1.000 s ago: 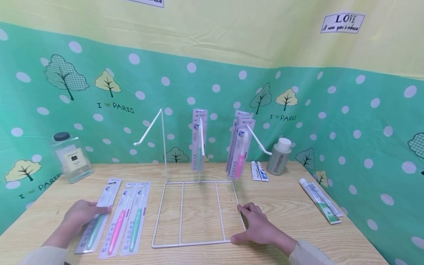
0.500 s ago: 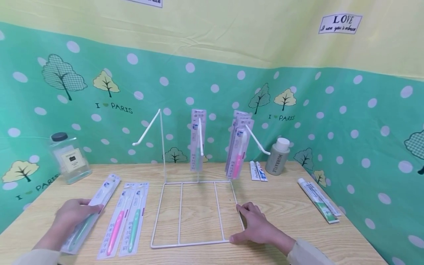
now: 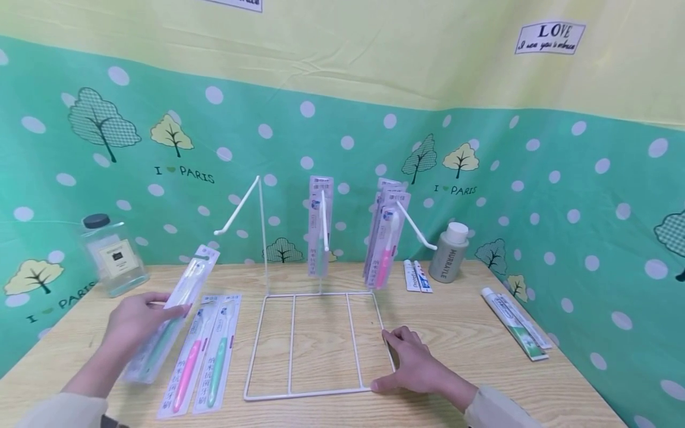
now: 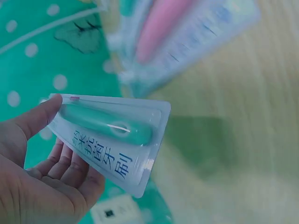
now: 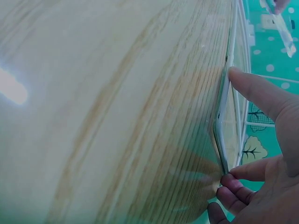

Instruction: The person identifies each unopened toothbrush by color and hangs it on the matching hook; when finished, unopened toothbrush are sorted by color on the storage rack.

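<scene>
My left hand (image 3: 134, 321) holds a packaged toothbrush (image 3: 187, 284) with a green handle between thumb and fingers, tilted with its top toward the rack. In the left wrist view, the pack's handle end (image 4: 110, 126) sticks out past the thumb, raised over the table. Two more packaged toothbrushes, one pink (image 3: 187, 371) and one green (image 3: 216, 371), lie side by side just right of that hand. My right hand (image 3: 414, 364) grips the right side of a white wire rack's base (image 3: 321, 392), thumb at the front corner. Toothbrush packs hang on the middle hook (image 3: 325, 223) and right hook (image 3: 417, 226); the left hook (image 3: 237, 205) is bare.
A glass bottle (image 3: 120, 261) with a black cap stands at the back left. Behind the rack on the right are a grey bottle (image 3: 449, 255) and two small tubes (image 3: 417, 276). A toothpaste tube (image 3: 514, 324) lies at the right edge. Patterned cloth surrounds the table.
My left hand has picked the left green toothbrush pack up off the table, first drawing it left, then raising it toward the rack. The right hand stays on the rack's base.
</scene>
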`<state>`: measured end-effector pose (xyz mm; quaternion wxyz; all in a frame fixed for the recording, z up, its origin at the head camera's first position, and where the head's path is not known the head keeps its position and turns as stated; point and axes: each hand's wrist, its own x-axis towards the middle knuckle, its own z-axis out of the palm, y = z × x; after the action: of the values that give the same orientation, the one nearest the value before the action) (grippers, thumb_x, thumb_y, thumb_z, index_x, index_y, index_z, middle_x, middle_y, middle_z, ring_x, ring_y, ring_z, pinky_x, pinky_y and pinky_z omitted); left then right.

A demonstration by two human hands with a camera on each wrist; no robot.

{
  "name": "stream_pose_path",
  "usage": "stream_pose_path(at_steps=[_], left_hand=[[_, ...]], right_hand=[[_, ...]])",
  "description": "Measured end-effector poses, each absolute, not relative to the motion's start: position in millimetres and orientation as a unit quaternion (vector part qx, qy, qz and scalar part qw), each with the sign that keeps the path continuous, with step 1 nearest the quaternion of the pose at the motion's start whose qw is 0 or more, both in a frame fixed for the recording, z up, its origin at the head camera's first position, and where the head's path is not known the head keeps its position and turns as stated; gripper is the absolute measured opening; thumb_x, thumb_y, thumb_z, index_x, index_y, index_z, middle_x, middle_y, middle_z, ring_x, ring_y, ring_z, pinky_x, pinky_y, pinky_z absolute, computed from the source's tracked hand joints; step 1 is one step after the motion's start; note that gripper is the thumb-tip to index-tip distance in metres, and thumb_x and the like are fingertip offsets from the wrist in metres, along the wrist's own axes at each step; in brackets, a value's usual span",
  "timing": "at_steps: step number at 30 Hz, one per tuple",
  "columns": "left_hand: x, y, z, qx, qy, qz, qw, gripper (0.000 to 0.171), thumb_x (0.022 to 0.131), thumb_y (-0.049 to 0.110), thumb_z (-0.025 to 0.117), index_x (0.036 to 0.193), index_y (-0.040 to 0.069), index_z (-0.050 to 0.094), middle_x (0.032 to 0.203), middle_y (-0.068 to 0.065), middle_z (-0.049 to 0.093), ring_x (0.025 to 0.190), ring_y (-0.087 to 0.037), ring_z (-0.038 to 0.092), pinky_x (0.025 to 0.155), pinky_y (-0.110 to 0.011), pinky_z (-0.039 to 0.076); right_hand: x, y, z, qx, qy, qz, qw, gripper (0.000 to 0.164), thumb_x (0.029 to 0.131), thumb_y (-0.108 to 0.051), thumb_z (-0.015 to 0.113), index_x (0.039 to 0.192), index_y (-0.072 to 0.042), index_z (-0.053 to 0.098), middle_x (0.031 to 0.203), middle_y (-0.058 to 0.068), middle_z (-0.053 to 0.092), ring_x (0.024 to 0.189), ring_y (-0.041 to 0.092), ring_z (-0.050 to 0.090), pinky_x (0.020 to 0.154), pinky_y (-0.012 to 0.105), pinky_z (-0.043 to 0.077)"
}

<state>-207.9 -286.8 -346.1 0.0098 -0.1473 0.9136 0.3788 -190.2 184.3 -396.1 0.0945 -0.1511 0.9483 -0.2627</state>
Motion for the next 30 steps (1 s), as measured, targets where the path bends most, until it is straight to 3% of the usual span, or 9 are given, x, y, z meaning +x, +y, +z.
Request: stream_pose_path(at_steps=[6, 18, 25, 30], left_hand=[[-205.6, -250.2, -331.0, -0.095, 0.907, 0.411, -0.01, 0.076, 0.074, 0.045, 0.07, 0.125, -0.006, 0.045, 0.106, -0.028, 0.058, 0.072, -0.019, 0.06, 0.058, -0.03, 0.051], [-198.3, -177.1, -320.5, -0.01, 0.893, 0.449, -0.023, 0.062, 0.073, 0.035, 0.074, 0.119, 0.0, 0.052, 0.104, -0.02, 0.062, 0.078, -0.022, 0.062, 0.063, -0.036, 0.054], [-186.3, -134.8, -318.5, 0.039, 0.887, 0.459, -0.034, 0.048, 0.068, 0.028, 0.079, 0.105, 0.005, 0.059, 0.089, -0.007, 0.065, 0.076, -0.017, 0.061, 0.063, -0.035, 0.053], [-173.5, -110.2, -317.9, 0.1, 0.855, 0.509, -0.015, 0.039, 0.066, 0.023, 0.08, 0.095, 0.007, 0.06, 0.084, -0.004, 0.063, 0.07, -0.015, 0.062, 0.061, -0.033, 0.053]], right_hand=[[-190.7, 185.5, -396.2, -0.153, 0.948, -0.263, 0.096, 0.105, 0.06, -0.057, 0.075, 0.138, 0.001, 0.034, 0.125, 0.014, 0.037, 0.114, 0.031, 0.034, 0.094, 0.056, 0.033], [-190.5, 186.2, -396.3, -0.158, 0.946, -0.264, 0.096, 0.104, 0.061, -0.057, 0.075, 0.138, 0.001, 0.033, 0.124, 0.013, 0.038, 0.113, 0.03, 0.035, 0.093, 0.054, 0.034], [-190.5, 186.3, -396.8, -0.158, 0.947, -0.265, 0.095, 0.104, 0.061, -0.056, 0.075, 0.138, 0.0, 0.033, 0.125, 0.013, 0.037, 0.113, 0.031, 0.034, 0.093, 0.055, 0.034], [-190.8, 186.1, -397.0, -0.155, 0.947, -0.265, 0.094, 0.104, 0.061, -0.056, 0.075, 0.138, 0.0, 0.034, 0.125, 0.013, 0.037, 0.113, 0.031, 0.034, 0.093, 0.056, 0.032]])
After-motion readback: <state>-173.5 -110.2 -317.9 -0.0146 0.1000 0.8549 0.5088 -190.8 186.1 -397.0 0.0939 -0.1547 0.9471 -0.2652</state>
